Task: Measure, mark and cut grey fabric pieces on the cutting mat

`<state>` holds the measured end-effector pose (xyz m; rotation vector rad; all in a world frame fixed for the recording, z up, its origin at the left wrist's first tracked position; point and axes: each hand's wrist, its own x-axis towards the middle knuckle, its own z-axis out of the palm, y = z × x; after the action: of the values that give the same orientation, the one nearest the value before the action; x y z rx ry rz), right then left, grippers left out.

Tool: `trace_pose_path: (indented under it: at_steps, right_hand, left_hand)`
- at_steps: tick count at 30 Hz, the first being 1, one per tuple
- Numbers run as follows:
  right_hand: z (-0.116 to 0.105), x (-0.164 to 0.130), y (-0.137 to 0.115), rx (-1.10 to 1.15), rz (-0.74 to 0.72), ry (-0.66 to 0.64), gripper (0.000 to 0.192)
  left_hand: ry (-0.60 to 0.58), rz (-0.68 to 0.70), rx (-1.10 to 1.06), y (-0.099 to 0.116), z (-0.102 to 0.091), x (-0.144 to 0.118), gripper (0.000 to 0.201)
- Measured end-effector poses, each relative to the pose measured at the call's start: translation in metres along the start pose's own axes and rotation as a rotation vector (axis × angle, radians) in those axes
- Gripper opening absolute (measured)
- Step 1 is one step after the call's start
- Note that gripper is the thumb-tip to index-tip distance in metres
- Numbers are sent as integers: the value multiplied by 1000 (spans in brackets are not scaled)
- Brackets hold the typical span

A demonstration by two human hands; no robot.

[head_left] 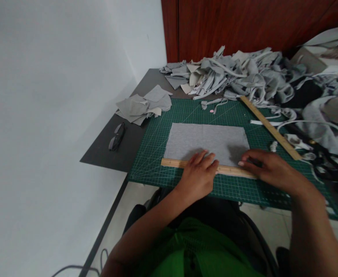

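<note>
On green cutting mat [157, 161], grey fabric rectangle [206, 142] lies flat, wooden ruler [171, 163] along its near edge. Left hand [199, 175] flat, pressing ruler. Right hand [268, 169] palm-down at ruler's right end, grip unclear. Scrap pile [238, 77] far right.

Left hand [199, 175]: laid flat, fingers spread, pressed on wooden ruler [186, 164].
Right hand [268, 167]: rested on the ruler's right end, fingertips on grey fabric [206, 142].
Ruler: set along the fabric's near edge.
Fabric: spread flat on green cutting mat [157, 154].
Second ruler [270, 127]: laid diagonally at the mat's right side.
Scrap pile [238, 75]: heaped at the table's far edge.
Cut pieces [143, 105]: stacked beside the mat's far-left corner.
Glasses [116, 137]: placed near the table's left edge.
</note>
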<state>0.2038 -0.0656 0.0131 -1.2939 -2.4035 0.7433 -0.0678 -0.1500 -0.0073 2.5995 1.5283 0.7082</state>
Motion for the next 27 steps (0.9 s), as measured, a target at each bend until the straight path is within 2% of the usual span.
trace_pose_path:
  at_steps: [4,7,10,19,27]
  right_hand:
    - [2,2,-11,67,-33,-74,31]
    - [1,2,-13,81,-4,-107,25]
    - [-1,1,-13,78,33,-153,24]
    - [1,3,-10,95,42,-169,14]
    - [0,3,-13,73,-10,-148,14]
  left_hand:
    - [-16,65,-72,-38,-18,2,21]
    - [-75,100,-191,-67,-32,2,15]
    - [-109,94,-251,-84,-38,0,15]
    - [-93,94,-229,-86,-36,2,11]
    - [-85,102,-195,-84,-39,2,10]
